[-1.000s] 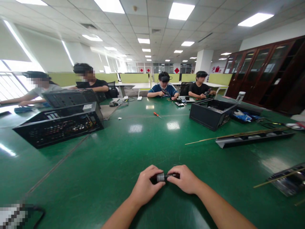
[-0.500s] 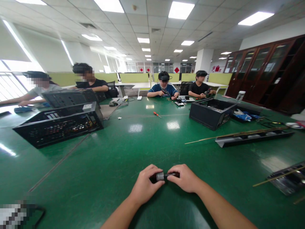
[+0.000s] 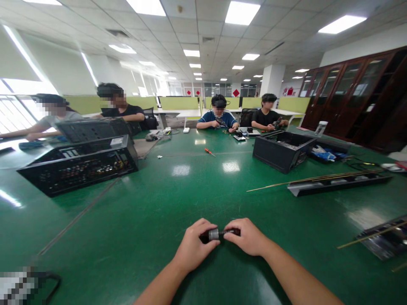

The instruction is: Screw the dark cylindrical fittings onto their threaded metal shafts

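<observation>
Both my hands rest low on the green table [image 3: 159,212], meeting over a small black tool with a silver collar [image 3: 214,234]. My left hand [image 3: 193,248] is curled round its black left end. My right hand [image 3: 248,237] pinches the thin dark part on the right of the collar. What exactly the tool is I cannot make out.
A black computer case [image 3: 79,165] lies at the left, another black case [image 3: 281,150] at the right rear. Long dark panels with thin rods [image 3: 337,182] lie at the right. A red-handled screwdriver [image 3: 209,152] lies mid-table. Several people sit along the far and left edges.
</observation>
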`<act>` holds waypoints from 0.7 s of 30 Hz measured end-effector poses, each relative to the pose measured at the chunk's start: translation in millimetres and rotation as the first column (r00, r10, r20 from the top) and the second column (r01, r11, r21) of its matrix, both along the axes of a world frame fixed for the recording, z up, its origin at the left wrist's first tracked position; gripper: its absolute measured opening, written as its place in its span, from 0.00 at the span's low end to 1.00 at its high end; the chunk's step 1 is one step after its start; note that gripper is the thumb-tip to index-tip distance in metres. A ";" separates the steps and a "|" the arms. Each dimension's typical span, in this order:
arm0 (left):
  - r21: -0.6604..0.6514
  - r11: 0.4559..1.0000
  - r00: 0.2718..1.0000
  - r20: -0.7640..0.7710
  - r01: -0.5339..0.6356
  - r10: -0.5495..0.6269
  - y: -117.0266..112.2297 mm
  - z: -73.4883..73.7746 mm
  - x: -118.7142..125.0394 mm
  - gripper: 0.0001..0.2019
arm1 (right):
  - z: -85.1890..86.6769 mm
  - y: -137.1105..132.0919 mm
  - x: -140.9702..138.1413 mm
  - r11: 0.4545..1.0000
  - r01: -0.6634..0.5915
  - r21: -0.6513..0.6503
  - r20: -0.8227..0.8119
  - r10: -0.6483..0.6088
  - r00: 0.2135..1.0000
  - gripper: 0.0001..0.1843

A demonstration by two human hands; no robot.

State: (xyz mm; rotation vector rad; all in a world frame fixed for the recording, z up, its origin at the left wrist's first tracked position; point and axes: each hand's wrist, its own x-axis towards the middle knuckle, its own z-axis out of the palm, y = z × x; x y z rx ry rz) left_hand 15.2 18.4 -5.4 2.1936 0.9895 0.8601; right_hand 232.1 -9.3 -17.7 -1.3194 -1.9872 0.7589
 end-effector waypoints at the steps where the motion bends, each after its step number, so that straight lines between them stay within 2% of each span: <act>1: -0.001 1.000 1.000 0.002 0.001 -0.001 -0.1 0.0 -0.1 0.14 | -0.1 -0.1 0.0 1.000 0.001 0.004 -0.001 -0.001 1.000 0.10; 21: -0.014 1.000 1.000 0.006 -0.009 0.009 0.5 -1.2 -0.4 0.14 | 1.8 -1.2 2.4 1.000 -0.001 0.001 0.000 0.001 1.000 0.10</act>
